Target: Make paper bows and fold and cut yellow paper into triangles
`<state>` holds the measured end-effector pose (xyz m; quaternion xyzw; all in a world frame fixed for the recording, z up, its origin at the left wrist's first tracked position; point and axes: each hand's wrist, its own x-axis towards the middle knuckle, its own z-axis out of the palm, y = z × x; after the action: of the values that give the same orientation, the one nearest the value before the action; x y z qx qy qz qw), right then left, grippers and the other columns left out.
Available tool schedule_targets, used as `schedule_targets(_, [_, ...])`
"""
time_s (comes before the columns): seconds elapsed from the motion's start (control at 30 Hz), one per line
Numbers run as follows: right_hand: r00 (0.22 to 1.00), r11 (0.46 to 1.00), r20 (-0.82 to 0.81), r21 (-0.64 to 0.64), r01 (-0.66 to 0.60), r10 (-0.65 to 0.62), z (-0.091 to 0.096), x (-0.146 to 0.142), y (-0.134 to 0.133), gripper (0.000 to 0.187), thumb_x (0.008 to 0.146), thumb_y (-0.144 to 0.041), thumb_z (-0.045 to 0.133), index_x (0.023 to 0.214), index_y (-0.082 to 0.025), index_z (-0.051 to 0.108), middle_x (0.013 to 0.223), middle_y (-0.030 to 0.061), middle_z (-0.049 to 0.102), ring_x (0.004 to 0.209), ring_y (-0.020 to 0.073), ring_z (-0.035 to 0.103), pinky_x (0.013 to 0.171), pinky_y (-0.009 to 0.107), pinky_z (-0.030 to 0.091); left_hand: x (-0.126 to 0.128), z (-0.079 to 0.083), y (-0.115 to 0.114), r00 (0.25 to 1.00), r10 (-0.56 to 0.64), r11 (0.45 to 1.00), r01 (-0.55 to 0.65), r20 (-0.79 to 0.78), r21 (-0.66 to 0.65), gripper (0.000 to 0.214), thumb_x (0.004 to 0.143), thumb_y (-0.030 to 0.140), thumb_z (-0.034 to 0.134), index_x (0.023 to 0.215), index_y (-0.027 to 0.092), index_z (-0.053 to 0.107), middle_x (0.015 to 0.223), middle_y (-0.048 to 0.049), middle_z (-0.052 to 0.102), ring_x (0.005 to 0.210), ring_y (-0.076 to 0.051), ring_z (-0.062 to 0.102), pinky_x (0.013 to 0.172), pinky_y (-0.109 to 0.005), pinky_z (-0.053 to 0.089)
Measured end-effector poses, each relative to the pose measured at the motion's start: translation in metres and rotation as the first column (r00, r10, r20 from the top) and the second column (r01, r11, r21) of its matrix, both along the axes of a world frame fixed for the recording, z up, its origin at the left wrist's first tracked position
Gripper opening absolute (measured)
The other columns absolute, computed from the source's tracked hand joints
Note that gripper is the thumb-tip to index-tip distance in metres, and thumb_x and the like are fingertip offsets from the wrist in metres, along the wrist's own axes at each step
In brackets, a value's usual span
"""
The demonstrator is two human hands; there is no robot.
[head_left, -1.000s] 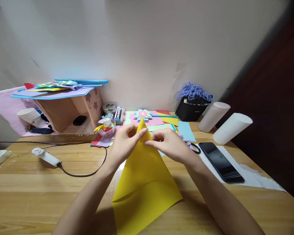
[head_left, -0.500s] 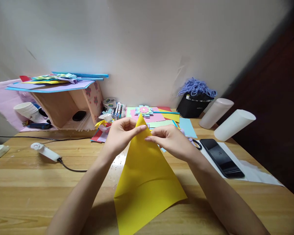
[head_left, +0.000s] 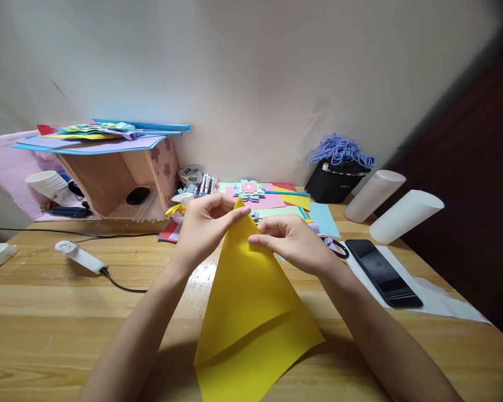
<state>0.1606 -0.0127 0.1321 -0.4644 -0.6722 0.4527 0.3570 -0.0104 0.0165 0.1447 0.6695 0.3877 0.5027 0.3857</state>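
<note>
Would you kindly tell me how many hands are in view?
2: the left hand pinches the yellow paper near its peak; the right hand pinches its right edge, slightly lower. No other hand shows.

Worktop (head_left: 67,321), nine o'clock: open-fronted box (head_left: 103,178), patterned side. Ten: coloured papers (head_left: 98,133) stacked atop box. Two: violet-blue yarn (head_left: 342,151) over black container (head_left: 331,184). Three: two pale cylinders (head_left: 406,216). Four: black phone (head_left: 383,273) on white sheet (head_left: 431,298).
</note>
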Motion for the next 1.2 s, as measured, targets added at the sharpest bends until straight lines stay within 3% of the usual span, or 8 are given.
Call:
schedule_targets(0.23, [1.0,1.0,0.017,-0.003,0.012,-0.012,0.002,-0.003,-0.001,0.022,0.076,-0.034,0.062,0.066,-0.015,0.061,0.063,0.0007,0.06,0.056,0.0107,0.053,0.05,0.021,0.038,-0.002,0.003,-0.003,0.998,0.033,0.999,-0.033,-0.05,0.003,0.028,0.071,0.04,0.066,0.064,0.014,0.062,0.062,-0.0012,0.06,0.058,-0.011,0.053,0.052,-0.019,0.04])
schedule_targets(0.63, [0.998,0.999,0.031,0.006,-0.047,0.047,0.001,-0.004,-0.002,0.02,0.077,-0.034,0.061,0.069,-0.015,0.063,0.068,0.0029,0.064,0.062,0.0139,0.059,0.054,0.023,0.042,-0.01,0.004,0.001,0.99,-0.025,0.994,0.04,0.14,-0.105,0.025,0.065,0.038,0.073,0.071,0.015,0.066,0.071,-0.0024,0.067,0.066,-0.013,0.061,0.06,-0.022,0.048])
schedule_targets(0.83, [0.994,0.989,0.105,0.146,-0.019,0.004,0.002,-0.007,-0.004,0.022,0.078,-0.034,0.061,0.067,-0.016,0.062,0.067,0.0018,0.062,0.063,0.0133,0.056,0.058,0.024,0.042,-0.006,0.002,-0.004,0.976,0.02,0.998,-0.008,0.218,-0.055,0.024,0.07,0.036,0.069,0.063,0.017,0.057,0.061,0.0031,0.058,0.058,-0.009,0.054,0.058,-0.02,0.044])
schedule_targets(0.93, [0.992,0.973,0.12,0.229,0.012,-0.04,0.001,-0.006,-0.005,0.021,0.079,-0.033,0.06,0.067,-0.016,0.061,0.067,0.0014,0.062,0.062,0.0128,0.055,0.057,0.024,0.041,0.0,0.002,-0.007,0.972,0.059,0.998,-0.06,0.226,-0.001,0.023,0.073,0.039,0.066,0.071,0.018,0.057,0.066,0.0026,0.059,0.063,-0.01,0.056,0.06,-0.02,0.044])
schedule_targets(1.0, [0.992,0.961,0.103,0.271,0.049,-0.08,0.001,-0.005,-0.004,0.022,0.079,-0.033,0.061,0.064,-0.017,0.059,0.064,0.001,0.06,0.061,0.0125,0.054,0.055,0.024,0.04,0.002,0.001,-0.007,0.983,0.006,1.0,-0.003,0.185,-0.019,0.025,0.075,0.043,0.062,0.084,0.02,0.06,0.078,-0.0001,0.063,0.073,-0.012,0.059,0.065,-0.02,0.046])
schedule_targets(1.07, [0.994,0.958,0.026,0.272,0.093,-0.104,0.0,-0.001,-0.001,0.024,0.078,-0.035,0.062,0.063,-0.017,0.057,0.063,0.001,0.059,0.06,0.013,0.054,0.054,0.024,0.041,0.001,0.0,-0.005,0.988,-0.117,0.984,0.129,0.097,-0.121,0.034,0.078,0.049,0.056,0.093,0.02,0.061,0.087,-0.0032,0.065,0.08,-0.015,0.061,0.067,-0.022,0.047])
schedule_targets(1.2, [0.973,0.978,-0.212,0.166,0.125,-0.089,0.0,0.007,0.004,0.025,0.075,-0.041,0.064,0.074,-0.017,0.061,0.075,0.0039,0.065,0.069,0.0175,0.062,0.062,0.028,0.05,-0.003,-0.008,0.0,0.917,-0.399,0.821,0.364,0.014,-0.441,0.044,0.08,0.056,0.049,0.093,0.017,0.064,0.084,-0.0063,0.067,0.07,-0.017,0.063,0.06,-0.023,0.047])
